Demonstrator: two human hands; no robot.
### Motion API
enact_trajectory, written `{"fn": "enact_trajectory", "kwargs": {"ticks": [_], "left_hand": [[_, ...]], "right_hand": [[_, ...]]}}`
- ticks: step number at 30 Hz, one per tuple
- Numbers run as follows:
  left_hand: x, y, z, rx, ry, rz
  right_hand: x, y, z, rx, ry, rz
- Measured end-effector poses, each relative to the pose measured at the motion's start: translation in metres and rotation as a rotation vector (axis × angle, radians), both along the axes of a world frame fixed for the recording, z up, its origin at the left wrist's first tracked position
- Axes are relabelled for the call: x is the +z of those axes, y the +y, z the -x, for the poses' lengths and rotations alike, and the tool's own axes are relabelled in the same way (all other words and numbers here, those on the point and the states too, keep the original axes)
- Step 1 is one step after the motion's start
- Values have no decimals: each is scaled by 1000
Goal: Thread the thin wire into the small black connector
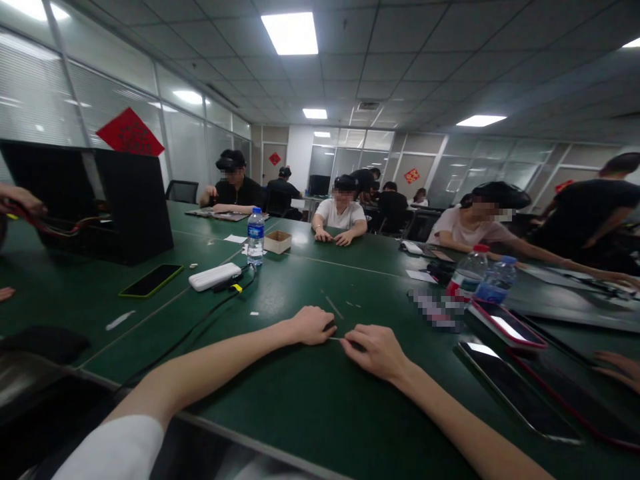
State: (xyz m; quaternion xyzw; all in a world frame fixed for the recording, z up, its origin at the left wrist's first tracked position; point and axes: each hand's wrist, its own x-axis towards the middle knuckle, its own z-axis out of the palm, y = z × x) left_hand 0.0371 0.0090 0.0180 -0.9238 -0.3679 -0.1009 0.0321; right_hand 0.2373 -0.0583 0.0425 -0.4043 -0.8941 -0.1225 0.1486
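Note:
Just above the green table [310,413], or resting on it, my left hand [314,325] is closed, palm down. A short, thin, pale strand [335,339] runs from it toward my right hand [375,350]. Thumb and fingertips of my right hand are drawn together at the strand's other end. Whether the strand is a string, a wire or a small stick is too fine to make out. My left fingers are mostly hidden behind the back of the hand.
Left of my hands are a white power bank [215,276] with a black cable [200,320], a phone [151,281], a water bottle [255,237] and a small box [277,242]. To the right are bottles [467,273] and phones [517,390]. Several people sit around the table.

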Motion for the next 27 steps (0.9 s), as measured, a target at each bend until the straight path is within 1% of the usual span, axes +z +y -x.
{"fn": "enact_trajectory", "kwargs": {"ticks": [1,3,8,11,15,20,27], "left_hand": [[0,0,0,1,0,-1],[1,-1,0,1,-2,-8],[2,-3,-1,-6,-8,-20],[1,-4,-1,-3,-16,-17],[1,-5,-1,-12,-22,-9],[2,-7,-1,-18,-23,-19],[-2,-4,-1,-6,-18,-1]], "right_hand": [[-1,0,2,22,-4,11],[-3,1,3,14,-7,29],[-3,7,-4,-139,28,35],[-1,8,-6,-225,6,54],[-1,5,-5,-296,-22,83],[1,5,-5,-332,-20,84],[-1,3,-3,-299,-24,119]]}}
